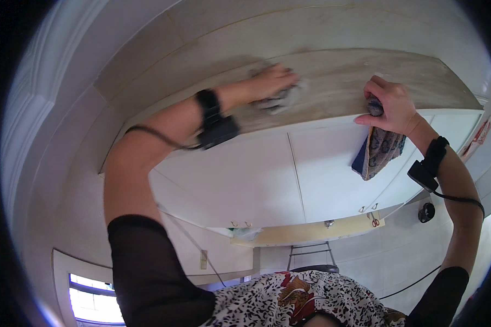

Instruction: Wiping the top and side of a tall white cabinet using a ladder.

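A grey cloth (pixel 276 103) lies bunched under my left hand (pixel 270 83), which presses it against the dusty top (pixel 331 88) of a white wall cabinet (pixel 245 175). That hand and the cloth are blurred. At the cabinet's front edge, to the right, my right hand (pixel 388 104) grips a patterned cloth (pixel 384 151) with a dark blue side. The cloth's lower part hangs over the cabinet door, and its upper end is bunched between my thumb and fingers. Streaks and pale patches mark the cabinet top between the two hands.
A tiled wall (pixel 278 28) rises behind the cabinet top. Scissors (pixel 374 220) hang from a cream-coloured strip (pixel 286 235) below the doors. Further down are a metal frame with rungs (pixel 310 250) and a dark round object (pixel 426 212). Straps with black boxes and cables circle both forearms.
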### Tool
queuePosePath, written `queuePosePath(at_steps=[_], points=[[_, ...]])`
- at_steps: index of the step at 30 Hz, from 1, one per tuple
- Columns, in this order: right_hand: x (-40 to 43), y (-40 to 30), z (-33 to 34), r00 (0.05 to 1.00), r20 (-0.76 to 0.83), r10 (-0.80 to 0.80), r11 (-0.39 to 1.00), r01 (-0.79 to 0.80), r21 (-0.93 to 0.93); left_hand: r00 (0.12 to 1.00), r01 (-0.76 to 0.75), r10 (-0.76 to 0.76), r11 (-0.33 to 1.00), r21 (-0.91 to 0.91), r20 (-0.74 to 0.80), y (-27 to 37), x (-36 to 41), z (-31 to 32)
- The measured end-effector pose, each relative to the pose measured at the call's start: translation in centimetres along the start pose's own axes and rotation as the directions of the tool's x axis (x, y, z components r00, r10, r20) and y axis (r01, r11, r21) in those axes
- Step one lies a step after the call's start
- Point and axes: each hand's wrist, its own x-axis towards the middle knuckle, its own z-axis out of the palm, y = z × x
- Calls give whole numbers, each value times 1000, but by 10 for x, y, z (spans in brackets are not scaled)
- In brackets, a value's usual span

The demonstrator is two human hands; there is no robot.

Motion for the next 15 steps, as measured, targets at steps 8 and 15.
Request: queuePosePath(at_steps=[8,15], points=[[-18,17,21,1000,-5,23,1000,-22,8,991,-36,108,787,615,-80,16,62,41],[-14,15,23,1000,-29,11,1000,-11,11,989,-132,146,883,451,3,-77,-97,-38]])
